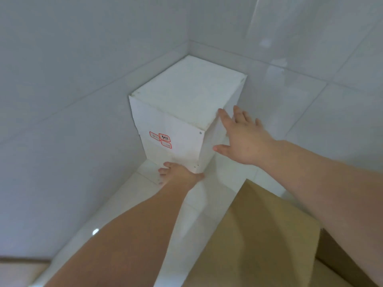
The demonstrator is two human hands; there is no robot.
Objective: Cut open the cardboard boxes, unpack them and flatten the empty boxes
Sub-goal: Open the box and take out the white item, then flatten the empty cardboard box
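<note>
Nearest, at the bottom right, lies a brown cardboard box (pixel 255 235) with a flap slanting up toward the corner; its lower part runs out of view. It rests on the glossy white floor (pixel 128 214), well short of the hands.

Both bare forearms reach out past it toward the corner of the room. The left hand (pixel 178 175) is low, at the foot of a white box (pixel 176 112), right at its near bottom corner. Its fingers are loosely spread and point leftward along the base of the box's front face, fingertips on or just above the floor tile; whether they touch the box itself I cannot tell. It holds nothing.

The right hand (pixel 242 133) is higher, against the right side face of the white box, near its top edge. Its fingers are straight and fanned apart, the thumb stretched out low and the forefinger up by the top right edge. The palm looks flat to the face, not curled round anything.

The white box stands upright in the corner, closed, its back close to the two tiled walls (pixel 62 79). On its front face sit three small red-bordered labels (pixel 160 139), clustered and touching, with handwriting too blurred to read.
</note>
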